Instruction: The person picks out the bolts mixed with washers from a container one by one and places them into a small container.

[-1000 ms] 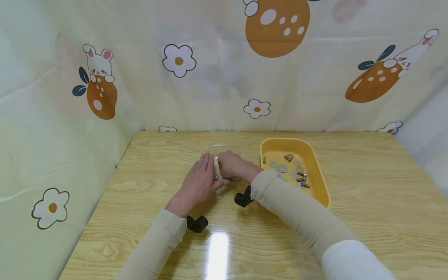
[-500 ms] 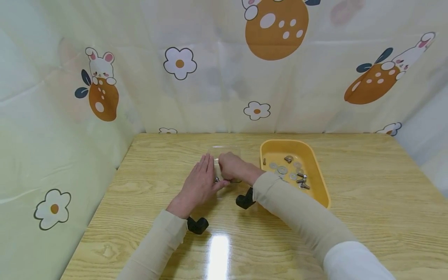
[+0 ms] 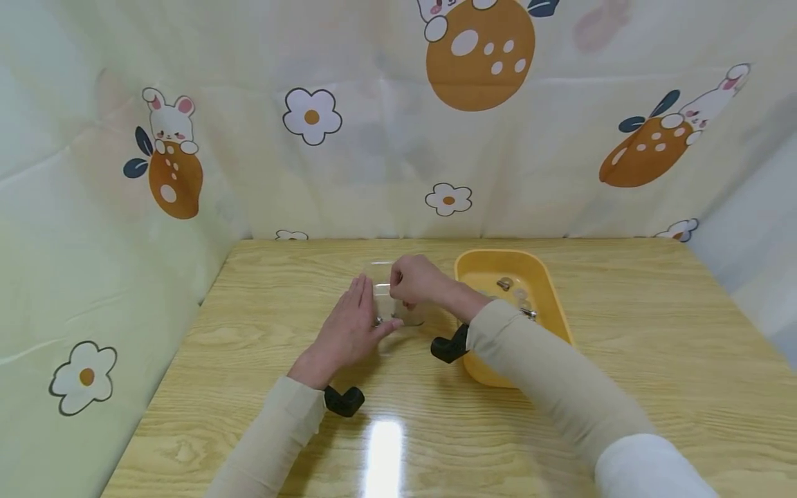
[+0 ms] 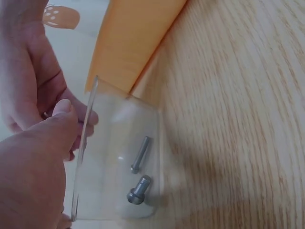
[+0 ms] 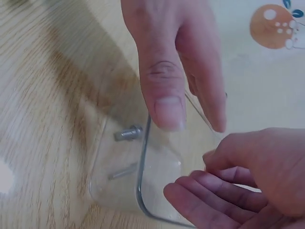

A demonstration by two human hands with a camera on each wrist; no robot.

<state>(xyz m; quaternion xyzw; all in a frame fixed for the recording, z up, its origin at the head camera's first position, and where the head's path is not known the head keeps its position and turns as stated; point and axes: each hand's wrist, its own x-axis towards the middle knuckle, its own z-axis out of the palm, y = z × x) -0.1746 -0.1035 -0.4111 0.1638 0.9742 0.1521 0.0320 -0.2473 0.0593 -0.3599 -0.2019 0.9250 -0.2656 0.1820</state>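
My left hand (image 3: 345, 325) lies along the left side of a clear plastic box (image 5: 140, 183), fingers straight, thumb at the near rim. Inside the box lie a thin bolt (image 4: 141, 154) and a thicker bolt (image 4: 139, 191), side by side. Just above the box opening is my right hand (image 3: 418, 280), fingers curled, thumb and index tip together. A small metal piece (image 4: 46, 115) glints among its fingers, mostly hidden; I cannot tell its kind.
To the right of the box stands a yellow-orange tray (image 3: 556, 311) with loose bolts (image 3: 528, 313) and washers (image 3: 520, 294), partly covered by my right sleeve (image 3: 548, 366). Black camera mounts (image 3: 344, 401) sit at both wrists. A printed curtain (image 3: 373, 173) hangs behind the wooden table.
My right hand has risen out of the box and shifted slightly right, baring more of the box's inside. The left hand keeps its place at the box; the head view has turned a little.
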